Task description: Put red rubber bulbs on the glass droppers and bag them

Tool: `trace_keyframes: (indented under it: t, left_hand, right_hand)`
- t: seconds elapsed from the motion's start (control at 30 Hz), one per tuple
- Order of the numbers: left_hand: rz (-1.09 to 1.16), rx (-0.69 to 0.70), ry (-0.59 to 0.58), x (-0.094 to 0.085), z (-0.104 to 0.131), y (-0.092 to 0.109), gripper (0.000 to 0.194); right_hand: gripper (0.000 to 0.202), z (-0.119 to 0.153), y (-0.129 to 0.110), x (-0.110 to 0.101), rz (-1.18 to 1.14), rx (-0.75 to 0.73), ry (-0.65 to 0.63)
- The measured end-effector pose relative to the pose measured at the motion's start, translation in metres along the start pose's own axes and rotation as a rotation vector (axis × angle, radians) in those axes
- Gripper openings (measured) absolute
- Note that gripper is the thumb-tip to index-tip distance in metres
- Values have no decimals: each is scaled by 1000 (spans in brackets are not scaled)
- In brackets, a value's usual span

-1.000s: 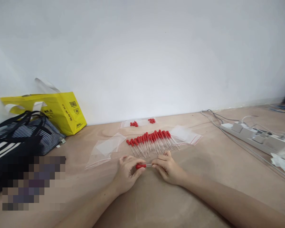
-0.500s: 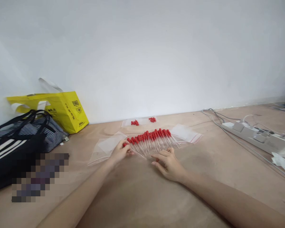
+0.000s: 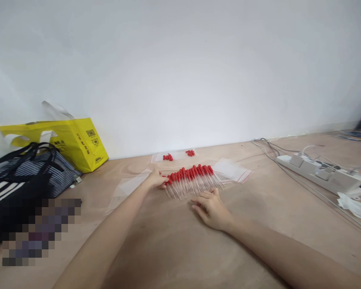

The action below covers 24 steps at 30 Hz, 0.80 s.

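A slanting row of droppers, red rubber bulbs on thin clear tubes, lies over clear zip bags. My left hand is at the row's left end, its thumb and fingers closed about the red bulb of a dropper; the fingertips are partly hidden. Just below the tube tips rests my right hand, palm down, with thumb and fingers loosely bent and apart and nothing in them. One zip bag shows to the right of the row, another bag under my left wrist.
Loose red bulbs lie in two small groups on a flat bag by the wall. At left stand a yellow bag and a striped bag. A white power strip with cables and a crumpled tissue are at right.
My left hand has moved up against the row's left end, bringing the dropper it held in line with the others. My right hand has barely moved. The view has shifted slightly.
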<state>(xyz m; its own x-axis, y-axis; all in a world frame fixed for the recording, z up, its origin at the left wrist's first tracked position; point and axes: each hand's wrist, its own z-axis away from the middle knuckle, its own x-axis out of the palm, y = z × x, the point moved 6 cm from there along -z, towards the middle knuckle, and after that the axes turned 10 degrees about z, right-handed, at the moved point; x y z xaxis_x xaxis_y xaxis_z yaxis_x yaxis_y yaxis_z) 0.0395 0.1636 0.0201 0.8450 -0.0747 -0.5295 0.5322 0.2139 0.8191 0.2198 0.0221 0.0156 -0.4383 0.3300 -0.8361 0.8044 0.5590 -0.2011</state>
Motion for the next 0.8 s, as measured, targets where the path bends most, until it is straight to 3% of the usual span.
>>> trace_keyframes:
  t: [0.1,0.2,0.3,0.37,0.47,0.57,0.7,0.8]
  left_hand:
    - [-84,193,69,-5,13,4,34]
    - [-140,428,80,-6,47,2,25]
    - [-198,634,-39,-4,90,-10,17]
    - [-366,853,-202,3,120,-17,30]
    - [-546,860,-375,8,141,-37,48]
    - [-598,808,-404,10,145,-46,47]
    - [-567,785,-272,7,135,-46,41]
    - [-622,687,2,-15,107,-41,35]
  right_hand:
    - [17,0,2,2,9,-7,-20]
    - [19,1,4,2,-12,-41,-40]
    - [24,4,5,-1,-67,-115,-85]
    - [34,8,3,-4,-107,-191,-139]
    - [51,13,1,-4,-128,-281,-230]
    - [55,16,1,0,-124,-282,-310]
    - [54,15,2,3,-136,-255,-344]
    - [54,14,3,4,-148,-243,-355]
